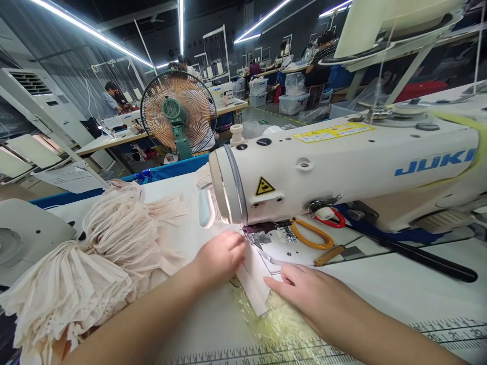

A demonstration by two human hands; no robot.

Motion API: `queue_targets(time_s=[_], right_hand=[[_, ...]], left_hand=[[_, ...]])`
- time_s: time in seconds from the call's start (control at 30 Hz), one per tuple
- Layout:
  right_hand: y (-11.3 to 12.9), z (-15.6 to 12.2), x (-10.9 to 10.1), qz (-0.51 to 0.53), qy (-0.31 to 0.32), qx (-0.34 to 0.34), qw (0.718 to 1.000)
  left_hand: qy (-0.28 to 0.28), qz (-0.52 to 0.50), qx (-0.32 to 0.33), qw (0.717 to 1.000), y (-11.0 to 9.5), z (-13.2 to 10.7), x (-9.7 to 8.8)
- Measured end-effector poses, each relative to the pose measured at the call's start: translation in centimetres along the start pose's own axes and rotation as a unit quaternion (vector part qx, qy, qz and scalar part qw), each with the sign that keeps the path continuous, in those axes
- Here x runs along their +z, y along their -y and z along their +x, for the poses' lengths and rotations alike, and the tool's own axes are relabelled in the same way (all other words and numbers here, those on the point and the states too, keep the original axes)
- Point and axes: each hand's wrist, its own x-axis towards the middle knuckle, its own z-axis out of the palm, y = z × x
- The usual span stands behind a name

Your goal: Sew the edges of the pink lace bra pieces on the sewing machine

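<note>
My left hand point(219, 257) is curled, fingers pressed on a narrow strip of pale fabric point(254, 284) right by the needle area of a white Juki sewing machine point(342, 167). The right hand point(310, 294) lies flat with fingers together on the same strip, a little nearer to me. Yellowish lace point(274, 324) hangs off the strip toward the table's front edge. The needle itself is hidden behind the machine head.
A large heap of cream lace-trimmed pieces point(95, 263) lies at the left. Orange-handled scissors point(310, 235) and a red-handled tool point(333, 215) rest under the machine arm. A green fan point(178, 114) stands behind. Other people work at distant tables. A ruler point(449, 329) is printed along the table's front.
</note>
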Motion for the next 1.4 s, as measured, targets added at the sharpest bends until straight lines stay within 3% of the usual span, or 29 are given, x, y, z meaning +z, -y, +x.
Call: queue_targets(time_s=[0.13, 0.23, 0.4, 0.6, 0.9, 1.13, 1.4], right_hand=[[0.2, 0.3, -0.4, -0.002, 0.024, 0.005, 1.000], [0.2, 0.3, -0.1, -0.014, 0.025, 0.001, 1.000], [0.5, 0.8, -0.8, -0.036, 0.031, 0.005, 0.999], [1.3, 2.4, -2.9, -0.042, 0.140, 0.060, 0.987], [2.4, 4.6, -3.4, -0.045, 0.194, 0.125, 0.972], [3.2, 5.7, -2.3, -0.032, 0.126, 0.154, 0.979], [3.9, 5.6, -1.4, -0.088, 0.101, 0.159, 0.978]], left_hand=[[0.010, -0.029, 0.061, 0.998, -3.0, -1.6, 0.3], [0.018, -0.002, 0.089, 0.996, -3.5, -2.3, 0.7], [0.010, 0.039, 0.099, 0.994, -2.5, -2.2, 0.9], [-0.061, 0.079, 0.127, 0.987, -1.7, -1.8, 0.9], [-0.114, 0.124, 0.144, 0.975, 0.1, -1.0, 1.5], [-0.119, 0.141, 0.151, 0.971, 1.3, -0.4, 1.3], [-0.092, 0.159, 0.142, 0.973, 2.4, 0.1, 1.0]])
